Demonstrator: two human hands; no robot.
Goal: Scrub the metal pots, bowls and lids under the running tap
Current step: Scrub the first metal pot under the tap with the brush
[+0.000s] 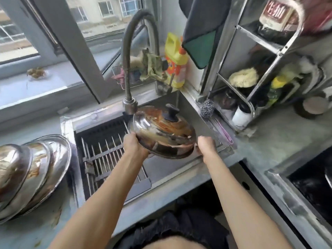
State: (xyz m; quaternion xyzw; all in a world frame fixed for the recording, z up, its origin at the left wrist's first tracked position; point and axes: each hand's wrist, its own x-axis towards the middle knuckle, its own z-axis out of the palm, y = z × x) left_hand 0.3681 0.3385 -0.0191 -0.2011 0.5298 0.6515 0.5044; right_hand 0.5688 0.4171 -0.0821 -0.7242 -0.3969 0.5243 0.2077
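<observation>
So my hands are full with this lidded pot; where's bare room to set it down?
Bare: the sink floor right of the rack, and counter between sink and shelf unit. Crowded: stacked bowls on the left, tap corner.

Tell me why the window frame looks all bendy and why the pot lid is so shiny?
Head view: the wide-angle lens bows the window frame and counter edges; daylight from the window glares off the lid, which the left hand and right hand hold; the shelf rack at the right edge looks smeared and blurry.
</observation>
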